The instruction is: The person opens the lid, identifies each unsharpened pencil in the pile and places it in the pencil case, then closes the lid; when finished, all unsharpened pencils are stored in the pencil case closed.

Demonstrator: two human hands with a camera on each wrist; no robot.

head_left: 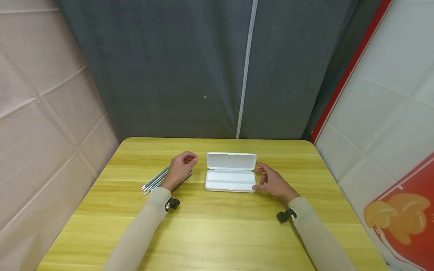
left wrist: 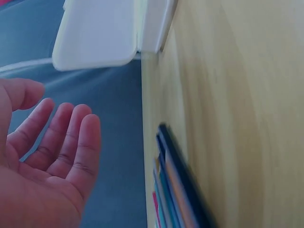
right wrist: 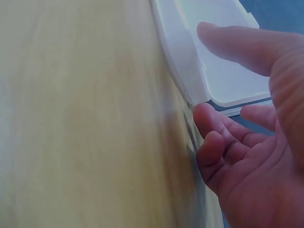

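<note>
- On the yellow wooden table, a white pencil case lay open near the middle, its lid folded back toward the grey curtain.
- The right hand rested just beside the case's right end, fingers relaxed and spread; in the right wrist view the fingertips sat at the case's corner, gripping nothing.
- The left hand hovered over a bundle of pencils, left of the case and apart from it.
- In the left wrist view its fingers were loosely extended and held nothing; the pencils lay flat on the table below.
</note>
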